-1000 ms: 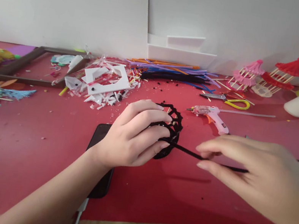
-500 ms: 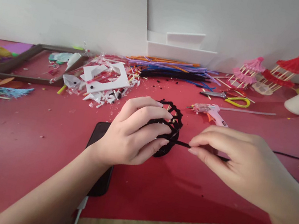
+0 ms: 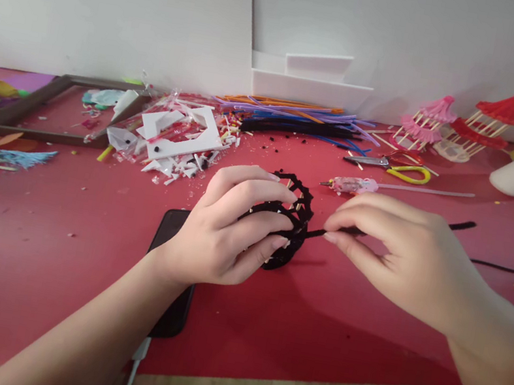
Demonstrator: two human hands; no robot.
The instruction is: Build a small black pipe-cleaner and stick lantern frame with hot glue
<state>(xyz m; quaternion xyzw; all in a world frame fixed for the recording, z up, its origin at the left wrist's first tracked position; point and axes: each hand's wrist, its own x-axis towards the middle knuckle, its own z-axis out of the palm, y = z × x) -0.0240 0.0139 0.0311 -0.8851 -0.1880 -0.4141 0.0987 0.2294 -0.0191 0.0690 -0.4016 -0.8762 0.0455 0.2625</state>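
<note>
My left hand is closed around a round black craft frame with pale sticks in it, and covers its left side. Thumb and forefinger of my right hand pinch a black pipe cleaner. One end of that strip meets the frame's right side; the other sticks out behind the right hand. A glue gun lies just beyond the right hand, which hides its handle. Under the left wrist is a black phone with a white cable.
Scissors with a yellow handle lie behind the glue gun. Colored pipe cleaners are heaped along the wall, beside white foam scraps. Pink and red stick models stand back right. A dark rectangular frame lies left.
My right hand has shifted slightly up and left, swinging the pipe cleaner upward around the frame's right side. It now hides the glue gun's handle. My left hand stays nearly still.
</note>
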